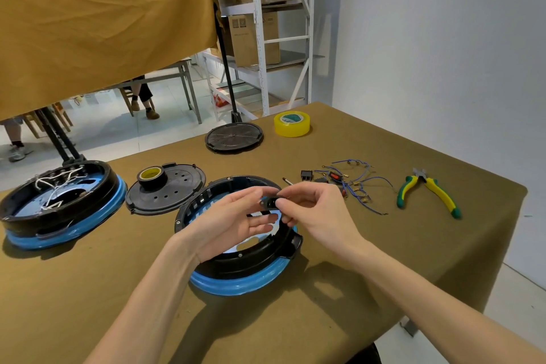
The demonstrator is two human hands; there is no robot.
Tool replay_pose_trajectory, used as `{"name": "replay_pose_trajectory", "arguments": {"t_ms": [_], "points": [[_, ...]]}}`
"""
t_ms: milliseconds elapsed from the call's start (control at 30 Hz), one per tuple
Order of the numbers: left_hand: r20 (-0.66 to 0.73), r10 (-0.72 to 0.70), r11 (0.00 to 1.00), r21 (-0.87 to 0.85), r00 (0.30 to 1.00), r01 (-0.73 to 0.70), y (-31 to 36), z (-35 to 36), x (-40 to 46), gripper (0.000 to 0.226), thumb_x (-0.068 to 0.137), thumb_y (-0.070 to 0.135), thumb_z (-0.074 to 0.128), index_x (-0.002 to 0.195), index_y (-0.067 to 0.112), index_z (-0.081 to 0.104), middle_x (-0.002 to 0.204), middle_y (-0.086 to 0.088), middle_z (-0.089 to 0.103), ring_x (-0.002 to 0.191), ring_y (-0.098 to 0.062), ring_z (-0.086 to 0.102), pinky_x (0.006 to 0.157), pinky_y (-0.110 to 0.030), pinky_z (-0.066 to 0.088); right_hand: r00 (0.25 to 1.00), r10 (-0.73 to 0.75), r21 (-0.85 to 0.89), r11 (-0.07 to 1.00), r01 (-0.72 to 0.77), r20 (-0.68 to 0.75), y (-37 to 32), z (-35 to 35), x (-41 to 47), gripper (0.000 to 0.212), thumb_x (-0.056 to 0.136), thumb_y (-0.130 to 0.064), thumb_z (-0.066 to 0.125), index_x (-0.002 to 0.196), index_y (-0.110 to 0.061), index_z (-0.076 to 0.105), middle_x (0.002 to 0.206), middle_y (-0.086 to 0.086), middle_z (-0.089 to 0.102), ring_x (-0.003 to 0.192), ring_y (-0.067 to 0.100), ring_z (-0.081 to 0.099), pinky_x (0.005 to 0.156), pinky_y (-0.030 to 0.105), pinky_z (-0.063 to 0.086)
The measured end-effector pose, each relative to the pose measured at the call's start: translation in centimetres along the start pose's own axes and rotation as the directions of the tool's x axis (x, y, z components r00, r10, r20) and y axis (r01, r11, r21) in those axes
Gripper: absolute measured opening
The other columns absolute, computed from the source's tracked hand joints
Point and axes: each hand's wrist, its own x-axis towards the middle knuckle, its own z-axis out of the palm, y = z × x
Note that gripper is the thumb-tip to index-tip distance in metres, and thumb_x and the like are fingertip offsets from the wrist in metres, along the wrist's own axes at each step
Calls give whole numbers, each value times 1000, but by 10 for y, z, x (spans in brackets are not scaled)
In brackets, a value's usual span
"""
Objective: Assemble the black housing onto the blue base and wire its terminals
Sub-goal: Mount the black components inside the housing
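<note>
Between both hands (266, 216): black part (269, 203)

Place: a small assembly workshop
Bench: olive cloth-covered table (384, 260) under both hands
Tools: green-and-yellow-handled pliers (428, 192) to the right of the hands, yellow tape roll (292, 123) beyond them
Storage: white metal shelving (260, 38) with brown cardboard boxes (254, 38), far behind the hands

Both bare forearms are reaching forward, hands meeting in front. The left hand (236, 216) is turning palm-up, fingers loosely spread, thumb and forefinger pinching a small black part (268, 203); the right hand (313, 210) is pinching it too, fingers curled.
</note>
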Motion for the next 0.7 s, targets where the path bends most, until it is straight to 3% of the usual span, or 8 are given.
{"name": "replay_pose_trajectory", "arguments": {"t_ms": [100,200,433,500,600,700], "points": [[-26,-10,1000,16,1000,11,1,3,1,34,103,21,58,134,11,67,116,-12,70,99,-21,68,89,-32,57,999,-34,-32,999,34,10,0,-2,-1,18,93,-5,73,106,-14,80,84,2,79,75,18,74,70,24,60],[-77,-58,998,7,995,59,3,2,0,31,99,19,61,127,12,72,117,-14,72,97,-21,70,88,-31,59,999,19,56,998,-21,38,1,-6,-2,24,93,5,67,109,-9,78,84,7,79,77,19,76,71,25,60],[-113,-84,994,56,990,90,3,-1,2,30,94,26,67,119,15,77,119,-11,74,93,-17,70,80,-28,56,994,95,193,976,-103,50,4,-8,-4,19,93,6,67,105,-4,76,89,14,79,76,22,76,69,27,60],[-173,-74,989,110,982,94,0,-2,4,25,90,27,72,110,15,80,110,-11,76,91,-18,73,75,-25,59,996,88,90,992,-87,-6,9,-8,-4,17,93,4,68,102,-9,76,87,7,79,72,17,74,65,26,59],[-234,-97,968,203,967,147,-5,-4,6,22,89,25,75,106,11,79,104,-12,77,90,-21,74,73,-25,60,991,100,-218,969,-117,-90,21,-9,-6,14,95,-8,68,98,-21,72,87,0,73,72,11,67,62,23,53],[-274,-125,943,266,953,200,-8,-4,7,20,93,20,73,111,10,76,98,-10,78,81,-15,73,72,-24,59,970,240,-247,938,-243,-41,32,-8,-9,5,98,-19,66,102,-22,67,94,2,69,68,8,63,57,19,50]]}}
